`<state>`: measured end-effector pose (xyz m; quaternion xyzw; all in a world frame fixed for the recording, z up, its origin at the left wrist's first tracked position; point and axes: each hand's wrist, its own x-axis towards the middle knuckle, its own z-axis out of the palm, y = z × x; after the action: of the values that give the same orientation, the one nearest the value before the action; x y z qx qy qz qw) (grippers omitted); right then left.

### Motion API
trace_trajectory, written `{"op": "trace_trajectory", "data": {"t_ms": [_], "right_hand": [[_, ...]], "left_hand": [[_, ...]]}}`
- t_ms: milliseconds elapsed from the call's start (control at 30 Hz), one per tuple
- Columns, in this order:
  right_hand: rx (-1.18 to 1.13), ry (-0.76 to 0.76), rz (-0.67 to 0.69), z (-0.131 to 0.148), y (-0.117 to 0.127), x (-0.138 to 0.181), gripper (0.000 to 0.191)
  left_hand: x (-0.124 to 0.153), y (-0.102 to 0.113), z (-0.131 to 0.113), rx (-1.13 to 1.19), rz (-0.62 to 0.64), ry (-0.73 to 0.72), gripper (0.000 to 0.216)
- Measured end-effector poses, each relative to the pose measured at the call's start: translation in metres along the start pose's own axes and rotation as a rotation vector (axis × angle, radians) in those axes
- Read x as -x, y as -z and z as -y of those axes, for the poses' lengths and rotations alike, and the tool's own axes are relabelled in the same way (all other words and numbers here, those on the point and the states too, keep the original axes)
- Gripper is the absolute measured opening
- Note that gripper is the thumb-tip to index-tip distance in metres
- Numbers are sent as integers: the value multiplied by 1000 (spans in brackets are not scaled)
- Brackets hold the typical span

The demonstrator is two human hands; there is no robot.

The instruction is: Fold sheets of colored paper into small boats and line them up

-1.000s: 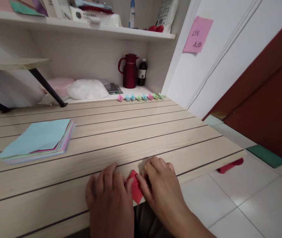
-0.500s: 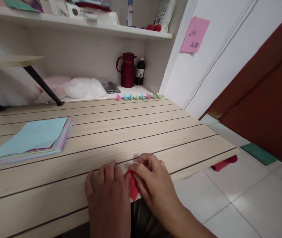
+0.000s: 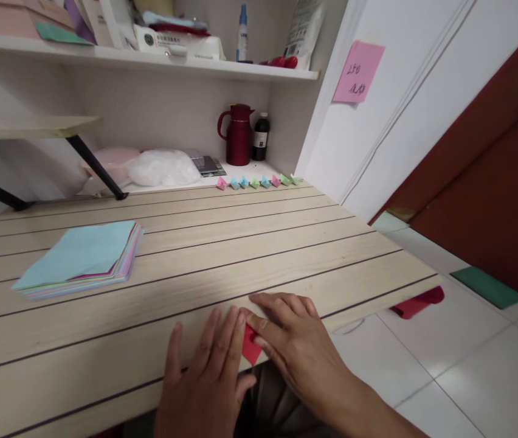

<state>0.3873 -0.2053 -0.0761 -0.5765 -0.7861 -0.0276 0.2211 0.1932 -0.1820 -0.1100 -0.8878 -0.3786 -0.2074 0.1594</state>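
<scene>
A small piece of folded red paper lies at the front edge of the table, between my two hands. My left hand rests flat on its left side, fingers stretched out, the fingertips touching or just covering the paper's edge. My right hand has its thumb and forefinger on the paper's upper right part, with the other fingers bent over the tabletop. Both hands partly hide the paper, so its full shape cannot be made out.
A stack of coloured paper sheets lies on the table's left. Several small folded paper pieces line the back edge. Behind them stand a red jug, a dark bottle and a white plastic bag. A black-legged stand is at left.
My left hand's fingers have straightened and spread, where they were bent before. The right hand's fingers have lowered and flattened around the red paper. The view has shifted slightly.
</scene>
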Motion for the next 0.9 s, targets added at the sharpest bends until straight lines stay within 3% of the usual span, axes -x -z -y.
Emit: {"op": "trace_trajectory", "data": {"t_ms": [133, 233, 367, 533, 733, 800, 900], "right_hand": [[-26, 116, 80, -9, 7, 10, 52], [38, 206, 47, -15, 0, 19, 58], [37, 179, -82, -10, -16, 25, 35], [-215, 101, -275, 5, -20, 27, 20], [-526, 47, -177, 7, -10, 28, 6], [-735, -11, -140, 9, -3, 23, 3], [-1092, -228, -88, 18, 10, 8, 11]], "left_hand": [[5, -1, -7, -17, 70, 64, 55], [7, -3, -16, -42, 57, 142, 62], [14, -10, -21, -37, -47, 150, 55], [22, -13, -4, 40, -186, -67, 47], [23, -6, 4, 89, -279, -156, 43], [24, 0, -4, 210, -289, -80, 41], [18, 18, -24, 526, -224, 377, 33]]}}
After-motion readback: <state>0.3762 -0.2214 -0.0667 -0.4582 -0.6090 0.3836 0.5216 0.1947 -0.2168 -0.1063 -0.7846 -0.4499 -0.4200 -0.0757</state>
